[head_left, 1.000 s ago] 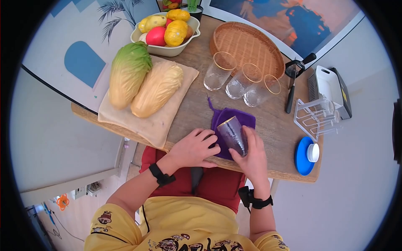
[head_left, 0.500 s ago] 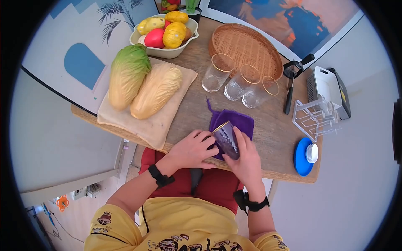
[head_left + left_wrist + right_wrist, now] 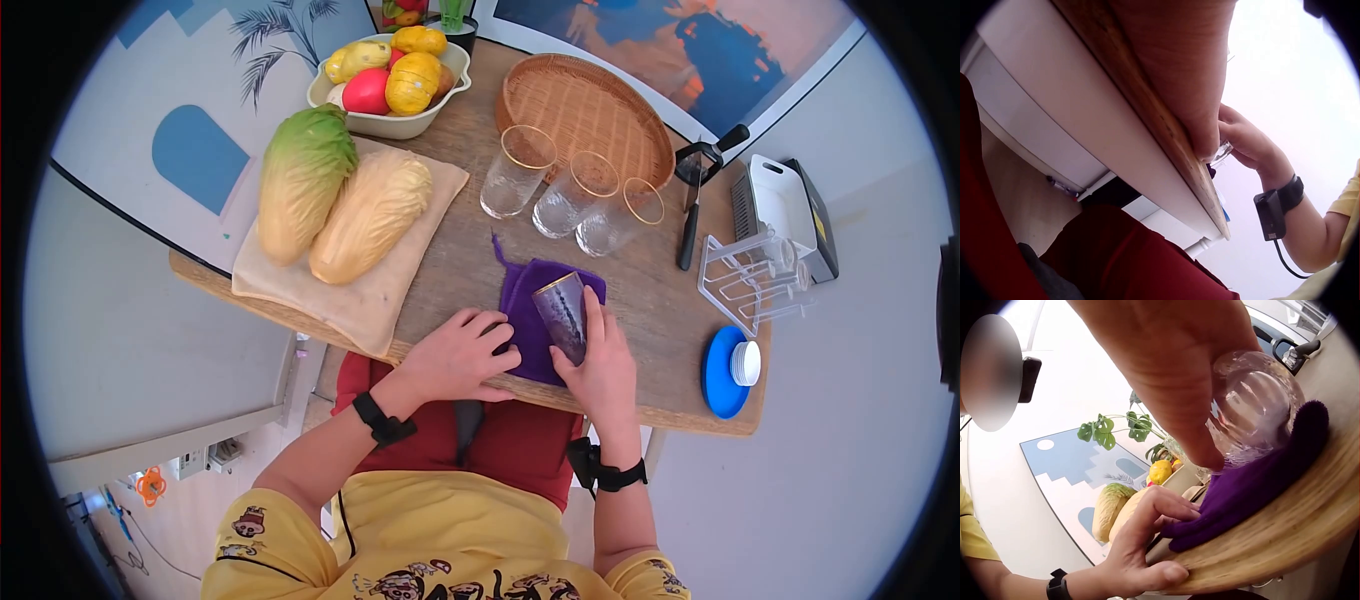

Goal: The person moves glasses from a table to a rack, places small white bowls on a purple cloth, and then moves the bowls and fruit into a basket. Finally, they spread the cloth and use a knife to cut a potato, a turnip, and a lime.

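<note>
My right hand [image 3: 602,365] holds a clear, textured drinking glass [image 3: 562,318] with a gold rim. The glass lies tilted over a purple cloth [image 3: 540,374] near the front edge of the table, its rim toward the far left. In the right wrist view the glass's base [image 3: 1254,406] faces the camera, close against the cloth. My left hand [image 3: 462,352] rests at the cloth's left side; its bent fingertips touch the cloth, and the thumb lies apart by the table edge.
Three gold-rimmed glasses [image 3: 577,195] stand beyond the cloth, before a round wicker tray [image 3: 590,105]. Two cabbages [image 3: 305,185] lie on a beige cloth [image 3: 375,310] at left, with a fruit bowl [image 3: 400,125] behind. At right are a knife [image 3: 690,235], a glass rack [image 3: 730,290] and a blue plate [image 3: 718,385].
My right hand rolled the glass to the left over the cloth, then moved it back to the right. The left hand has stayed almost in place.
</note>
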### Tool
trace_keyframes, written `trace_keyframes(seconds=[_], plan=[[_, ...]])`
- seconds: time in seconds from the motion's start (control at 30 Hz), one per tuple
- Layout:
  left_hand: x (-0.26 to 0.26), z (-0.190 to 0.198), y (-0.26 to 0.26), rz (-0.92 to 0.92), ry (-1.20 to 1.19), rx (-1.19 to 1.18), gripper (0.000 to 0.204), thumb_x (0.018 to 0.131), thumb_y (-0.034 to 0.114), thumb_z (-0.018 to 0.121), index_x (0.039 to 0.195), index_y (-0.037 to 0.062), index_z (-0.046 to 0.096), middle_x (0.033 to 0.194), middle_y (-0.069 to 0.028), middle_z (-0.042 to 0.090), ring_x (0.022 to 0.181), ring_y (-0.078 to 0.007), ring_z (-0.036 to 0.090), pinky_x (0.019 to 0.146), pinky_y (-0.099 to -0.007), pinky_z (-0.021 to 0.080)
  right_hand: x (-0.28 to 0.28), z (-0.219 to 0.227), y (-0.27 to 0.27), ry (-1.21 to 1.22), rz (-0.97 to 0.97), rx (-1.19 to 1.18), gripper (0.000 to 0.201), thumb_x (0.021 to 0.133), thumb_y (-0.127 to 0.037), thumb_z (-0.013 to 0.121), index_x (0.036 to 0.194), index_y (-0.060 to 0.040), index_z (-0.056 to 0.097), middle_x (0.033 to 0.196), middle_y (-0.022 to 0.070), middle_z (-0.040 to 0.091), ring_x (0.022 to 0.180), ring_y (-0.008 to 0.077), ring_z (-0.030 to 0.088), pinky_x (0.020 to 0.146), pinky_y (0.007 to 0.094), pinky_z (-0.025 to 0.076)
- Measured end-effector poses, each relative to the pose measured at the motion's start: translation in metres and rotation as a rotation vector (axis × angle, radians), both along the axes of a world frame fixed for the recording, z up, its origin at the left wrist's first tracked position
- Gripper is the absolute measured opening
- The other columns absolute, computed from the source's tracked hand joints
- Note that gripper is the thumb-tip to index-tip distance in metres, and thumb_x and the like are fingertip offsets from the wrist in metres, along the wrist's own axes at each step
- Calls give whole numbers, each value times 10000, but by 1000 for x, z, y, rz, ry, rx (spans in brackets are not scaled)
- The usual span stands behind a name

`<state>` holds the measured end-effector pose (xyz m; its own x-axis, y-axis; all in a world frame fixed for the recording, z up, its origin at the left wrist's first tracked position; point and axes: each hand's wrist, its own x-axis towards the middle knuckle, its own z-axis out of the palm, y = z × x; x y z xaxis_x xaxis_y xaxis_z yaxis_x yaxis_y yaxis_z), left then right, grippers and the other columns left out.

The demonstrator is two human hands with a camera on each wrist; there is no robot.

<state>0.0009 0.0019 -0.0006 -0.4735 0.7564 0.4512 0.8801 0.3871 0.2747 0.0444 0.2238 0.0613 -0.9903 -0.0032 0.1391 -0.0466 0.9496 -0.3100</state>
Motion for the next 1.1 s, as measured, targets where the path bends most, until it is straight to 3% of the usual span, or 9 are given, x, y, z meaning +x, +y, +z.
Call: trace_keyframes(seconds=[0.2,0.27,0.6,0.8,1.0,1.07,1.1], plan=[[0,1,-1,-5,6,-14,510,777,541,755,1015,112,614,1109,-95,573,1181,-307,549,964,-446,469,12,7,-1,-79,86,-95,894,731,-185,836,1506,-91,401,1282,190,596,1125,386,619,893,452,553],[-1,0,0,-9,5,-13,511,778,542,753,1015,112,611,1109,-96,573,1180,-307,548,963,-447,469,15,12,-1,-202,129,-265,875,737,-174,828,1501,-92,409,1254,185,614,1089,379,637,887,455,555],[0,0,0,4,-3,-23,471,790,536,744,993,135,604,1136,-85,570,1198,-299,533,986,-435,454,0,4,1,-84,35,-137,864,737,-198,816,1499,-103,419,1274,182,618,1092,375,641,897,451,556],[1,1,0,6,1,-17,473,791,539,743,990,133,603,1136,-88,570,1198,-301,533,989,-436,453,5,8,-5,-62,113,-138,859,740,-164,813,1493,-67,412,1262,200,615,1115,386,626,918,451,544],[1,2,0,3,5,-11,475,785,532,748,990,130,601,1132,-91,569,1189,-303,534,984,-437,454,3,9,6,-232,141,-395,843,757,-169,815,1497,-85,421,1322,205,584,1150,394,609,946,455,529],[1,2,-1,4,0,-17,476,784,530,750,992,128,601,1130,-91,569,1186,-304,534,982,-438,454,0,9,10,60,215,-28,802,778,-172,800,1490,-88,441,1372,216,558,1182,401,595,982,461,512],[1,2,-1,2,-1,-11,476,783,527,751,993,127,601,1129,-91,568,1184,-304,535,982,-439,454,0,12,9,61,217,-28,802,778,-172,800,1490,-88,441,1372,216,558,1182,401,595,982,461,512]])
